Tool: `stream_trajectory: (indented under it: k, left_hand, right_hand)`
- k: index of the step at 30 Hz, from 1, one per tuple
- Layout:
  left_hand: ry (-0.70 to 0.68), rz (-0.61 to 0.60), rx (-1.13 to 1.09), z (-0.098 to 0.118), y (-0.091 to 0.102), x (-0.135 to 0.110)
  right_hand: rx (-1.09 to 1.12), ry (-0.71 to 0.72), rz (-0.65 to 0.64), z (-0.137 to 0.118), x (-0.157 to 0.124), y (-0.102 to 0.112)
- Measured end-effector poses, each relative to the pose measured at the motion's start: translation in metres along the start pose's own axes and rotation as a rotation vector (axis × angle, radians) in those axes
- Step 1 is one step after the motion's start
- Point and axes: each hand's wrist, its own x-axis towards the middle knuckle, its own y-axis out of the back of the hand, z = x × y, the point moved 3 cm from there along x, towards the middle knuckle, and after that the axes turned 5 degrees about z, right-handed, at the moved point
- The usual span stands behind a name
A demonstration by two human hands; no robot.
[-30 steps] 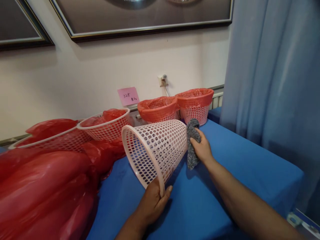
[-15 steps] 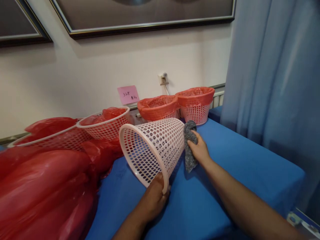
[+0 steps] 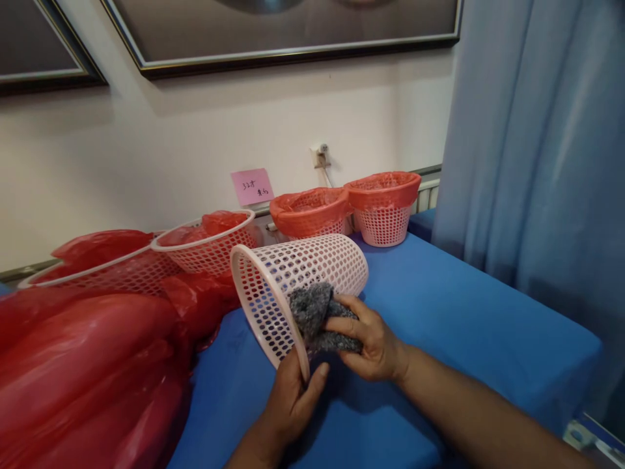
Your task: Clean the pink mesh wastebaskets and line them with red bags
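Note:
A pale pink perforated plastic wastebasket (image 3: 336, 264) lies tipped on its side above the blue-covered table, its mouth facing left and toward me. My left hand (image 3: 291, 400) grips the lower part of its rim, fingers inside and thumb outside. In my right hand (image 3: 372, 339) is a bunched grey cloth (image 3: 315, 312), pressed against the outer wall of the wastebasket close to the rim. Part of the basket's side is hidden behind the cloth.
Two baskets lined with red bags, a nearer one (image 3: 310, 212) and a farther one (image 3: 383, 215), stand by the wall. More baskets (image 3: 205, 251) and a heap of red plastic bags (image 3: 92, 365) are at left. A blue curtain (image 3: 527, 143) hangs at right.
My right hand has brought the cloth from the basket's base end leftward to near the rim. The basket has turned slightly, and my left thumb now shows outside the rim.

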Motion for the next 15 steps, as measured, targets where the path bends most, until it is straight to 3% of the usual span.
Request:
stream_trajectory:
  k: [2, 5, 7, 8, 10, 13, 15]
  left_hand:
    - [-0.019, 0.018, 0.028, 0.002, 0.003, -0.002]
    - [-0.092, -0.008, 0.062, 0.007, 0.002, -0.002]
    - [-0.134, -0.034, 0.097, 0.008, -0.001, -0.001]
    - [-0.146, -0.042, 0.119, 0.008, -0.003, -0.001]
    - [-0.154, -0.057, 0.163, 0.006, -0.006, -0.001]
    - [-0.158, -0.108, 0.192, 0.002, -0.009, -0.001]
    - [-0.163, -0.161, 0.182, 0.000, -0.009, 0.000]
  right_hand:
    - [-0.120, -0.187, 0.161, 0.029, 0.001, 0.008]
    - [-0.257, -0.616, 0.435, 0.080, -0.002, 0.028]
    - [-0.250, -0.784, 0.499, 0.099, -0.003, 0.037]
    - [-0.234, -0.783, 0.489, 0.100, -0.003, 0.038]
    - [-0.200, -0.616, 0.406, 0.081, 0.001, 0.034]
    - [-0.088, -0.171, 0.165, 0.021, 0.001, 0.013]
    - [0.012, 0.034, 0.057, -0.012, -0.003, 0.001]
